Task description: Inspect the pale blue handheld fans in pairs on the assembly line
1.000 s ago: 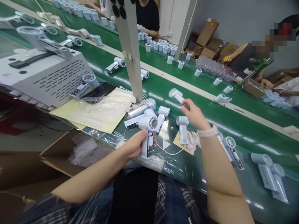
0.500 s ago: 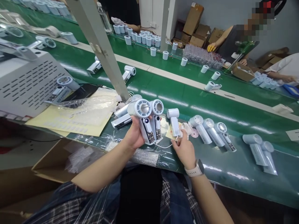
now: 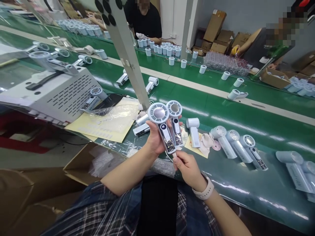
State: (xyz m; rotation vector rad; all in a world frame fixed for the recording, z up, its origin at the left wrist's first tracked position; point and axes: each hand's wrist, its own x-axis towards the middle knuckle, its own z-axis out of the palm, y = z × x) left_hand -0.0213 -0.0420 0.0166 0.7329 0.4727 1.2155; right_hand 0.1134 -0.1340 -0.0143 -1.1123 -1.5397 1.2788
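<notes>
A worker on a fan assembly line gripped two white handheld fans [image 3: 165,128] side by side in the left hand [image 3: 153,140], heads up, the nearer one's small display lit. The right hand [image 3: 187,167] was pinched closed on a white cable plug [image 3: 174,155] held against the base of the nearer fan's handle; whether the plug was fully seated could not be told. Another fan [image 3: 193,131] lay just beside them on a yellow sheet [image 3: 189,145], with a pale cloth [image 3: 206,141] next to it. Judging by the layout, three fans [image 3: 237,146] lined up on the green conveyor belt [image 3: 246,124] to the right looked already dealt with, while two more [image 3: 142,124] lay by the metal post [image 3: 128,52] apparently waiting. Further fans [image 3: 297,168] sat farther right. A grey vented machine [image 3: 56,93] stood to the left, and other people worked across the belt among rows of white fan housings [image 3: 162,49].
</notes>
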